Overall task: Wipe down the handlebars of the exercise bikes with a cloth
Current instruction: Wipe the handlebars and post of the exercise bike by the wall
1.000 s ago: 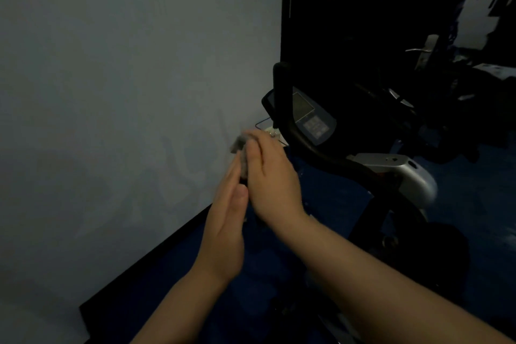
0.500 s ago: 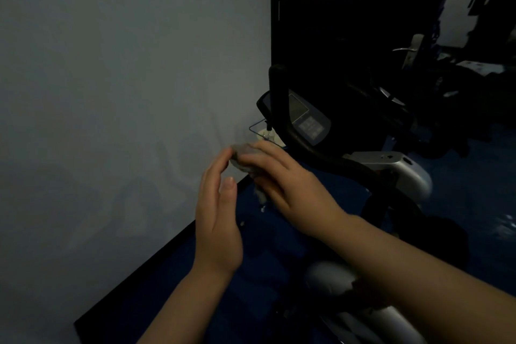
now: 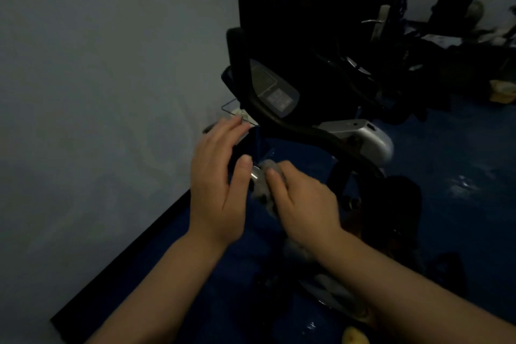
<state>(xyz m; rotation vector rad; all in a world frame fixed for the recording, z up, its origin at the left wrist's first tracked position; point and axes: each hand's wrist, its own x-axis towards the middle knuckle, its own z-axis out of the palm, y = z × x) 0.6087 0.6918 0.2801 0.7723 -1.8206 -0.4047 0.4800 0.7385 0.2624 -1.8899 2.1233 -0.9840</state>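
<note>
Fingers of the right hand [image 3: 303, 198] were curled around a grey cloth [image 3: 265, 184], pressing it against a short bright metal stub [image 3: 255, 173] that seemed to be the near end of a grip on the exercise bike [image 3: 360, 137]. A second earlier that hand had been higher, cupped with the other one around the cloth in mid-air; it had since dropped and turned so the cloth met the metal. The left hand [image 3: 217, 181] had opened out, fingers straight and apart, holding nothing, its thumb just beside the stub as if steadying it. It had been flat against the right hand before.

Beyond the hands the dark curved handlebar [image 3: 282, 123] swept up past the console [image 3: 275, 92] to its upright end, untouched by the cloth at this moment. The pale wall [image 3: 111, 78] stood close on the left and blue floor [image 3: 460, 162] lay to the right, with more dim equipment behind.

The shift suggested that wiping contact had only just begun here. Most of this handlebar, by my judgement, remained to be done.
</note>
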